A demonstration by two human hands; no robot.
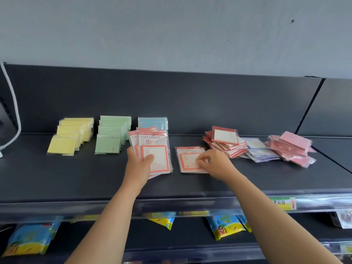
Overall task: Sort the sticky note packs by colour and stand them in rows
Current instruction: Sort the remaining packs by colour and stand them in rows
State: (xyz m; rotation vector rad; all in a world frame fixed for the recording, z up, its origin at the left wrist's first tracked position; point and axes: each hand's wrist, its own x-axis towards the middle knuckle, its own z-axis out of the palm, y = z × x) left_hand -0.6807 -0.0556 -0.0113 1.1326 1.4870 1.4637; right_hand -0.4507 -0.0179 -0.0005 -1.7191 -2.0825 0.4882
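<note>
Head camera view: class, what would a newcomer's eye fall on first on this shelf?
First, the left hand holding up a fan of orange-framed packs at the middle of the dark shelf, while the fingers of the right hand pinch a matching flat pack beside it. Next, the tidy yellow row, green row and blue row standing at back left, against the loose red heap, purple heap and pink heap at right.

A shop: dark display shelf [190, 187] with price label [283, 203] strip, packaged goods [226, 226] below.
</note>
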